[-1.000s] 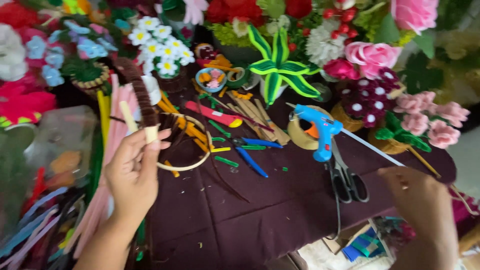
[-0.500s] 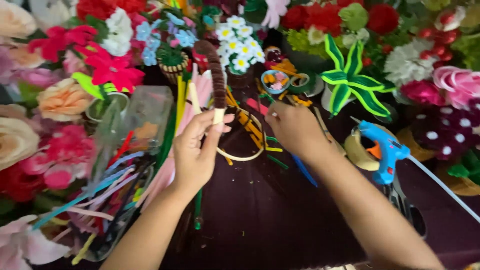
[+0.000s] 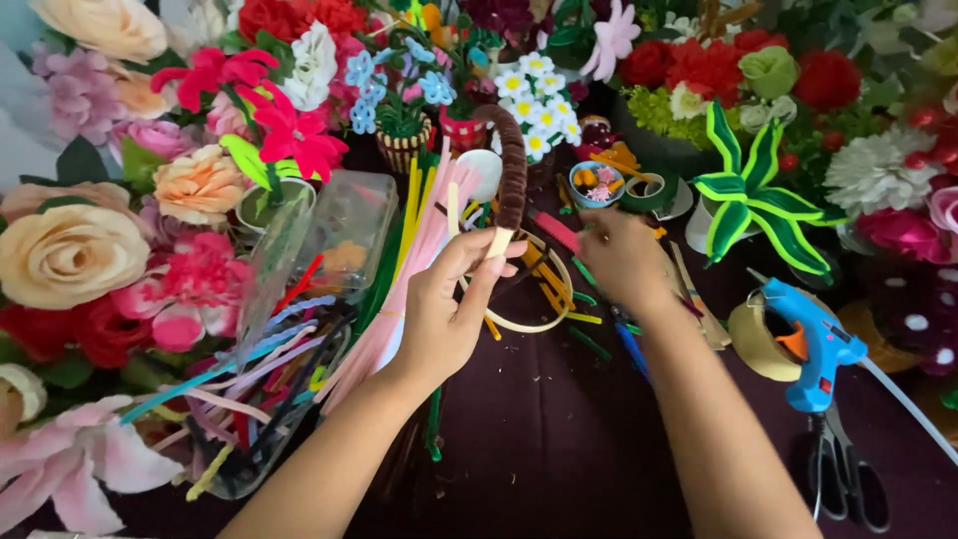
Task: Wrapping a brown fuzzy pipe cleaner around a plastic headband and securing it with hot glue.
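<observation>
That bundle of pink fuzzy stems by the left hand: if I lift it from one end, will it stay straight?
Probably not: the pink stems are long and thin, so they would likely droop. They look light. They lie loose, so some may slide out.

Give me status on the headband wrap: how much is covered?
Done: the upper part of the headband is wrapped in brown chenille. In hand: the left hand pinches the band where the wrap ends; the right hand reaches into the loose sticks and stems on the purple cloth. Left: the bare cream stretch curving below the grip.
</observation>
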